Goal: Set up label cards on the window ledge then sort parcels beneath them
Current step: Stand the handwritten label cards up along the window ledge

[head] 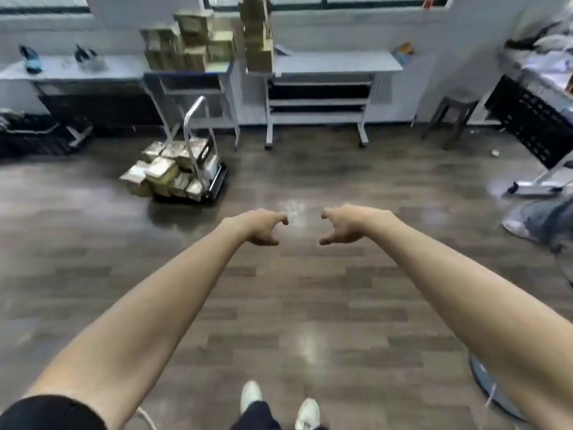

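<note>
Both my arms stretch out in front of me over the wooden floor. My left hand (262,226) and my right hand (342,225) face each other a short gap apart, fingers loosely curled, holding nothing. Brown parcels (164,172) lie heaped on a small trolley (217,181) on the floor, ahead and to the left. More parcels (192,45) are stacked on a grey table under the window, and a tall column of them (257,35) rises beside that stack. The window ledge (341,10) runs along the far wall. I see no label cards.
A grey table (338,62) with shelves stands by the wall, a dark stool (452,116) to its right. A black-panelled desk (533,119) and a bundle of cloth (539,221) are on the right. Shoes (31,60) sit on the left bench.
</note>
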{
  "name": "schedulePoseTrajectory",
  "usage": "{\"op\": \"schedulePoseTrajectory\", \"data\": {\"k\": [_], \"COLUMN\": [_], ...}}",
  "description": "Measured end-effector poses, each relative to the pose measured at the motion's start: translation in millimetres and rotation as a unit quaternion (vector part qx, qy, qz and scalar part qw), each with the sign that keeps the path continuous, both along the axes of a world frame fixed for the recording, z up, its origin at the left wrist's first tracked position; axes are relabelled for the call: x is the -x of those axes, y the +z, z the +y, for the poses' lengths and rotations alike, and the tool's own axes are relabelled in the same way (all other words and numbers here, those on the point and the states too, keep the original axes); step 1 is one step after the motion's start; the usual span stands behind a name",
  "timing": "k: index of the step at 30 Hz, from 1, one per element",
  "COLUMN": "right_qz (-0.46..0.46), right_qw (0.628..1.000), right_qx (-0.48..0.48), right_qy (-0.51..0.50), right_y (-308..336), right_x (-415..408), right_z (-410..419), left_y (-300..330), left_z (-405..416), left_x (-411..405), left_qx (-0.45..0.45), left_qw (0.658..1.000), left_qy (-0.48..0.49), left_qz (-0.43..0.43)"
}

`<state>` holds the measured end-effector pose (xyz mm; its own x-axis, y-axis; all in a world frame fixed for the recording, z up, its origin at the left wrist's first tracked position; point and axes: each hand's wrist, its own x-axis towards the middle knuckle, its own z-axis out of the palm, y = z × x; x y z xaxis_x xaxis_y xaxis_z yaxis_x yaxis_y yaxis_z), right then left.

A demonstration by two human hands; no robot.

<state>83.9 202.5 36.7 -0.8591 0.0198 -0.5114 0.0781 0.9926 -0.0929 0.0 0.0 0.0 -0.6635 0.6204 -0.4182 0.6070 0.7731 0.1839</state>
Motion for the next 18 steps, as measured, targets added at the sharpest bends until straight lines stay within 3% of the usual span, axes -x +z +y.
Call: {"op": "schedulePoseTrajectory", "data": {"k": [8,18], "right_qz": [-0.138,-0.193], "right_qw": [0.988,0.979], "right_qx": [0.064,0.062], "right_qy": [-0.001,0.0], "right_y": [-152.2,-200.8], "right_x": [-42.4,1.3], "right_z": [-46.4,-70.0], "left_y": [-152.0,-199.0], "left_z": [-52.4,-70.2], "left_x": [-103.3,-57.9], "left_qx": [0.074,0.071], "left_qw": [0.979,0.967], "left_qy": [0.021,0.07], "left_qz": [-0.188,-0.234]}}
